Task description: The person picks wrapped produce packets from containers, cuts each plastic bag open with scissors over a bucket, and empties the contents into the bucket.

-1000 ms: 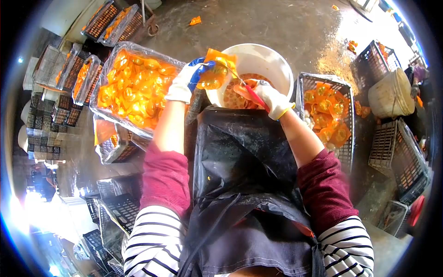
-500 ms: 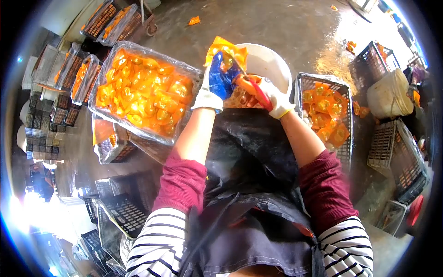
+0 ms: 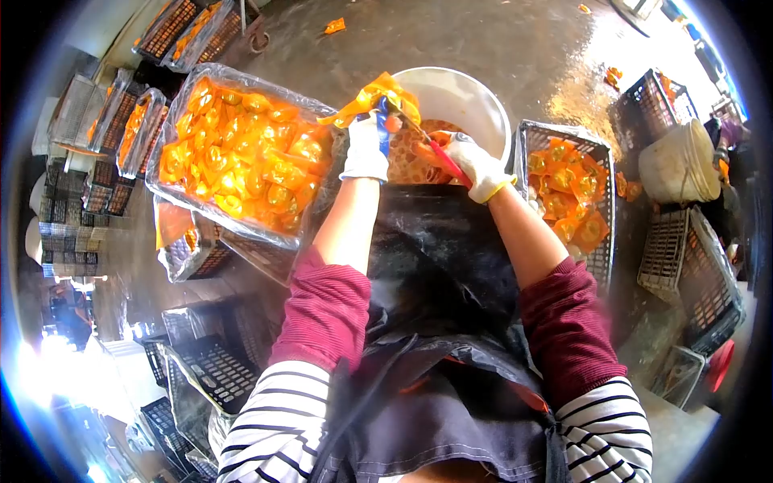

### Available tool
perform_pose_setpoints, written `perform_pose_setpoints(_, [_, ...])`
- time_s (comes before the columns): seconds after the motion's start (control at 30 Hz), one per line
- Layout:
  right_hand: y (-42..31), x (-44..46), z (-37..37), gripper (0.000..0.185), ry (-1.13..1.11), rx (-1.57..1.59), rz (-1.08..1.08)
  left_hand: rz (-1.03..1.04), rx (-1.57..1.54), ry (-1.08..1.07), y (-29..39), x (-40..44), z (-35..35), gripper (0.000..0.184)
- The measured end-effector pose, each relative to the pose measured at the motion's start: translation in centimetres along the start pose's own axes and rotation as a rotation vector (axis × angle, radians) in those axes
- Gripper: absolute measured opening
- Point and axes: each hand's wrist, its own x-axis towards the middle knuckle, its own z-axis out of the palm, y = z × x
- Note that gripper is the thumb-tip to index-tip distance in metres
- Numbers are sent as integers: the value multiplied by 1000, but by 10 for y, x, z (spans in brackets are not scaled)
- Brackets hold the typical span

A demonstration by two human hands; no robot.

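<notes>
While the left hand (image 3: 369, 143) pinches an orange wrapper (image 3: 385, 86) by the bucket (image 3: 463, 97), the right hand (image 3: 475, 164) grips a red-handled tool (image 3: 448, 162), apparently angled to reach the wrapper.

Since 1.0 s ago, left hand (image 3: 369, 146) shifted right, off the crate (image 3: 266, 86) edge toward the bucket (image 3: 485, 98). Since 0.5 s ago, it backed slightly left and turned, showing more white glove, less blue. Packet (image 3: 374, 90) looked flatter, 1 corner sticking out left. Bucket contents (image 3: 401, 157), mostly covered 0.5 s ago, showed more again.
</notes>
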Motion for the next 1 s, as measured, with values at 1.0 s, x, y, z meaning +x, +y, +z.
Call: perform_pose_setpoints(1.0, [-16,-17,0,32,34,614,-59,-545,-1723,-489,32,6,-7,57])
